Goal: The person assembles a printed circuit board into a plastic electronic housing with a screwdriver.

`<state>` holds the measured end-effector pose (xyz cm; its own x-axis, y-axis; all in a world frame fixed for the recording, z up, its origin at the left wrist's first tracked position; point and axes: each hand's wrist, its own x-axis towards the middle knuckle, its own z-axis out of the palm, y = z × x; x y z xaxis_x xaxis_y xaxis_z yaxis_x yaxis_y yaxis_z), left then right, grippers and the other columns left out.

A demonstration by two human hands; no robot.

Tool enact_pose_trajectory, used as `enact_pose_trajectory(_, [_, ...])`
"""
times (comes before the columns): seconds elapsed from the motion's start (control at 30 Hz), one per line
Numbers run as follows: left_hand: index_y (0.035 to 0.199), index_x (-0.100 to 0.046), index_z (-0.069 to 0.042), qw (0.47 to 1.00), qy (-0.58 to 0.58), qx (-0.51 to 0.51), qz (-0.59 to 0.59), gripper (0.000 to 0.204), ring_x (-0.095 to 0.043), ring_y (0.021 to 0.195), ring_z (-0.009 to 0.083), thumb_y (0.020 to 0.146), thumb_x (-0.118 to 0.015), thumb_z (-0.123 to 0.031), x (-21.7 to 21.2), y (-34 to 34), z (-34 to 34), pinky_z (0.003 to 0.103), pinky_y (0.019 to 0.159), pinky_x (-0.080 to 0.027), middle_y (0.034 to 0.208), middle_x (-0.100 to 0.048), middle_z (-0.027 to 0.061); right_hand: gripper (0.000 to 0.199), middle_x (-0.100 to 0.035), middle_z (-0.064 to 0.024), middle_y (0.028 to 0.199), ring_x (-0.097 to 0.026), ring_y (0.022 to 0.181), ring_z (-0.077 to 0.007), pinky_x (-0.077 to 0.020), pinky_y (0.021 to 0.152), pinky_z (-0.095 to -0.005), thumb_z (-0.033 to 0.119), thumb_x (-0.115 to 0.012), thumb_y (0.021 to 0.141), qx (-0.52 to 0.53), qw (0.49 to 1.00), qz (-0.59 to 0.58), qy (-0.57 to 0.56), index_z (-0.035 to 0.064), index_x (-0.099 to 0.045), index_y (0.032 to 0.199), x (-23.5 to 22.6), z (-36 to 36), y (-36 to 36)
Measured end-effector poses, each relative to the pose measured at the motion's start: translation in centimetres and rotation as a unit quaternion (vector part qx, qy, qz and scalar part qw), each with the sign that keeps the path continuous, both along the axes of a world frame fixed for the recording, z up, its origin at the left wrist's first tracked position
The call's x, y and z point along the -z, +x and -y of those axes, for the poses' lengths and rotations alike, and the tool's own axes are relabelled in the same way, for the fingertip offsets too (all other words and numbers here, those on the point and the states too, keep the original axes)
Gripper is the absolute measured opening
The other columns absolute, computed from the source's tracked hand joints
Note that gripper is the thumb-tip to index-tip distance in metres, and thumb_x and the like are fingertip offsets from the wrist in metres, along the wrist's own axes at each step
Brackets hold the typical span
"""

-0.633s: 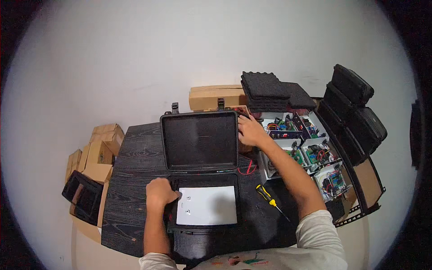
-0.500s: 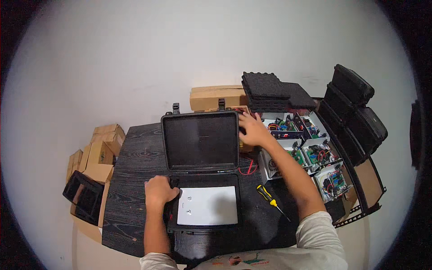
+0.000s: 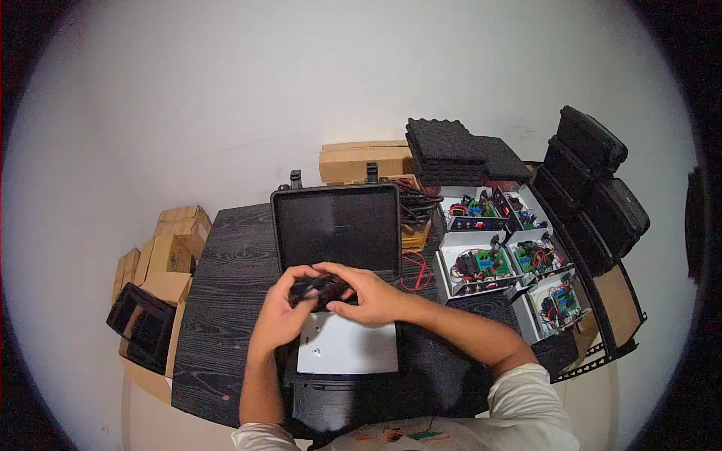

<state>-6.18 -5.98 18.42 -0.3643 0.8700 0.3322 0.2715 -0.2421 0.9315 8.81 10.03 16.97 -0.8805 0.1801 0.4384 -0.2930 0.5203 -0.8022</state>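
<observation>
An open black hard case [image 3: 337, 225] stands on the dark wooden table [image 3: 226, 301], its lid raised toward the wall. A white panel [image 3: 346, 349] lies in the case's lower half. Above that panel my left hand [image 3: 282, 316] and my right hand [image 3: 368, 293] meet around a small black object [image 3: 322, 287]. Both hands grip it, the fingers curled over it so its shape is mostly hidden.
White open boxes holding circuit boards and wires [image 3: 481, 267] stand to the right. Black foam pads [image 3: 451, 150] and black cases [image 3: 594, 180] are stacked behind them. Cardboard boxes [image 3: 169, 248] sit to the left and one [image 3: 361, 159] behind the lid. Red and black cables [image 3: 412, 267] lie beside the case.
My right hand came back from the upper right of the lid to the middle of the case. My left hand rose from the panel's left edge. Both now hold a small black object.
</observation>
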Motion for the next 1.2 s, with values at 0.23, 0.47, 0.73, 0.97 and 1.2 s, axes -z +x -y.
enact_pose_trajectory(0.23, [0.142,-0.041,-0.007,0.972,0.015,0.167,0.165,0.052,-0.066,0.107,0.0173,0.101,-0.065,-0.028,0.5,0.3,0.4,0.033,0.095,-0.053,0.122,-0.063,0.0104,0.019,-0.07,-0.003,0.102,-0.062,0.086,-0.0073,-0.0522,0.076,-0.0273,0.01,-0.055,0.105,-0.031,0.987,0.063,-0.148,-0.0003,-0.061,0.12,0.3,-1.4,0.6])
enact_pose_trajectory(0.47, [0.141,-0.038,-0.009,0.956,0.056,0.143,0.25,0.052,-0.071,0.101,0.0208,0.102,-0.066,-0.03,1.1,1.6,-0.5,0.039,0.091,-0.061,0.115,-0.068,0.0115,0.036,-0.065,-0.0019,0.106,-0.061,0.083,-0.0073,-0.0571,0.067,-0.0246,0.023,-0.043,0.112,-0.065,0.918,0.194,-0.34,0.0085,-0.048,0.144,-1.5,-1.7,3.1])
enact_pose_trajectory(0.73, [0.135,-0.041,-0.008,0.959,0.071,0.085,0.261,0.036,-0.069,0.095,0.014,0.105,-0.061,-0.014,2.7,1.0,-1.6,0.031,0.086,-0.059,0.113,-0.067,0.01,0.05,-0.067,-0.0056,0.118,-0.062,0.08,-0.0079,-0.0536,0.066,-0.0267,0.003,-0.06,0.099,-0.019,0.965,0.162,-0.206,0.0066,-0.048,0.147,-1.8,-2.6,4.4])
enact_pose_trajectory(0.97, [0.135,-0.039,-0.011,0.976,0.087,-0.003,0.202,0.036,-0.074,0.099,0.0235,0.105,-0.059,-0.012,1.8,1.2,-1.7,0.035,0.083,-0.061,0.107,-0.059,0.008,0.039,-0.065,0.0004,0.095,-0.052,0.07,-0.0049,-0.044,0.064,-0.0238,0.006,-0.073,0.089,0.135,0.987,0.018,0.089,0.0031,-0.064,0.127,-2.2,-3.0,5.1])
enact_pose_trajectory(1.2, [0.139,-0.038,-0.013,0.966,0.121,-0.024,0.229,0.041,-0.072,0.104,0.024,0.105,-0.06,-0.013,1.6,1.7,-1.8,0.035,0.086,-0.06,0.119,-0.056,0.0083,0.027,-0.069,-0.005,0.095,-0.067,0.074,-0.0141,-0.0517,0.063,-0.0312,0.022,-0.061,0.103,0.093,0.977,0.175,-0.077,0.0071,-0.065,0.126,-1.5,-3.5,5.4])
